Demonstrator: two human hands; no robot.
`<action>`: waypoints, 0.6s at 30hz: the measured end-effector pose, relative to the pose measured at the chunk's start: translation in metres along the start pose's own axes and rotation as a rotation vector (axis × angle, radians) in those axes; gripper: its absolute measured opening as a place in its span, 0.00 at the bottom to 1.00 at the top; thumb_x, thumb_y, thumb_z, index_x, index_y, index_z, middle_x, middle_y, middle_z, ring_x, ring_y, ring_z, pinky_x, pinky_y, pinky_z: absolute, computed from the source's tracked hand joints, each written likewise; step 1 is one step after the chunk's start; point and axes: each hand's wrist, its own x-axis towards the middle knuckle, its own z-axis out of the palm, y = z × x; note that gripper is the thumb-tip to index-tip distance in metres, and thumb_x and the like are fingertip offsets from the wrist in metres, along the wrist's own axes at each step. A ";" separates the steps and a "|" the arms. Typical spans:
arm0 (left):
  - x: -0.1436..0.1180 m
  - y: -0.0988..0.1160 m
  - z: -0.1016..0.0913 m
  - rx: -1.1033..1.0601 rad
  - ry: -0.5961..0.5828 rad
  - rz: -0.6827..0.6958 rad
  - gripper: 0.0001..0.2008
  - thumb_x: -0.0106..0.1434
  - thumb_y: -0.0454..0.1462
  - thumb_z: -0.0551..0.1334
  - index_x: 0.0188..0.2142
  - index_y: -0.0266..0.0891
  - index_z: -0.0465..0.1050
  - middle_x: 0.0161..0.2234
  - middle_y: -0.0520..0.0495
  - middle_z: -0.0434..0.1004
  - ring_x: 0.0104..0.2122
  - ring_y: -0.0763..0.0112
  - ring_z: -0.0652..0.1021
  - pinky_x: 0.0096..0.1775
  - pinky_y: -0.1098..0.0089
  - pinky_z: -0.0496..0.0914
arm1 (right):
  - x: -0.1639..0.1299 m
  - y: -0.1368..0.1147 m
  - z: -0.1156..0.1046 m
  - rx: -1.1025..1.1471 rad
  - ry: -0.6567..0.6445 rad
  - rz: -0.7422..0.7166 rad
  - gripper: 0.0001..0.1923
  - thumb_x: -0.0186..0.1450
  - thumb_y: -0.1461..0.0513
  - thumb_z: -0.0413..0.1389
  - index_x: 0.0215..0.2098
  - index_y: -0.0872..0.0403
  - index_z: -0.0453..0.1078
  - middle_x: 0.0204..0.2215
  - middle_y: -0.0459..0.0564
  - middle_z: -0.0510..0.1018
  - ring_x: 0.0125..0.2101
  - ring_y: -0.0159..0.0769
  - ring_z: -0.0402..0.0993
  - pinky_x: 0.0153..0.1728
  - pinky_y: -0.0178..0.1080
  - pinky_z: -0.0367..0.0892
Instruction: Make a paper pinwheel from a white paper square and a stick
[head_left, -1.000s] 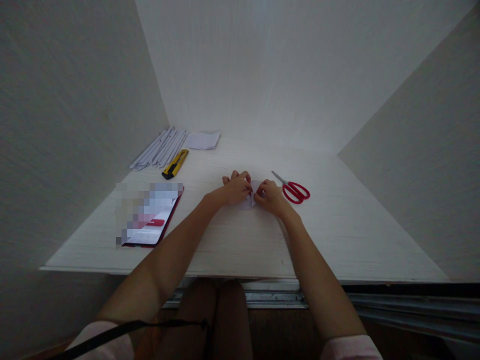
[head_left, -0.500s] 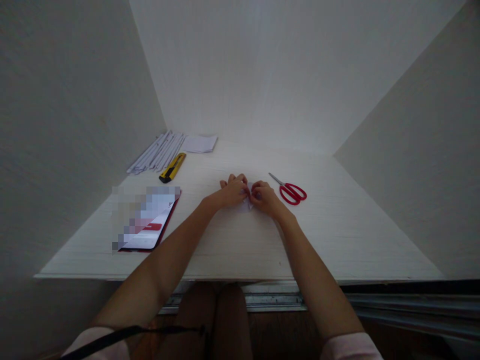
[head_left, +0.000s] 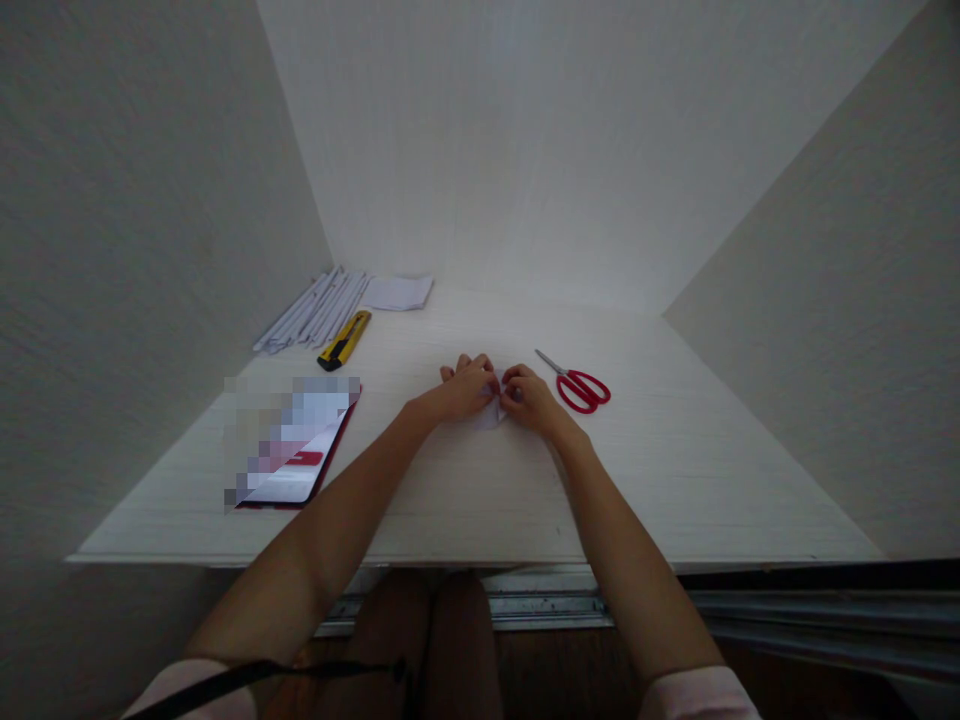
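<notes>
A small piece of folded white paper (head_left: 491,414) lies on the table between my two hands, mostly covered by them. My left hand (head_left: 472,386) pinches its left part, thumb and fingertips closed on it. From the other side, my right hand (head_left: 526,394) grips the paper with bent fingers, close to the left fingertips. The exact folds under the fingers are hidden. Just right of my right hand rest scissors (head_left: 583,388) with red handles, the blades pointing up and left.
On the white table (head_left: 465,520), a yellow utility knife (head_left: 345,340) lies at left, near a row of folded paper strips (head_left: 315,310) and a stack of paper (head_left: 400,292). A phone (head_left: 300,460), partly pixelated, lies closer. Walls (head_left: 495,150) enclose the back and sides.
Both hands stay at the paper with only slight finger movement. A bit more of its lower part shows. The whole view has shifted slightly.
</notes>
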 end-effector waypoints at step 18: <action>-0.001 0.001 -0.001 0.010 0.000 0.014 0.14 0.54 0.33 0.53 0.41 0.42 0.64 0.43 0.46 0.61 0.42 0.62 0.60 0.39 0.64 0.56 | 0.003 0.006 0.009 0.024 0.061 0.088 0.07 0.50 0.69 0.52 0.17 0.57 0.61 0.29 0.49 0.64 0.30 0.29 0.61 0.34 0.35 0.59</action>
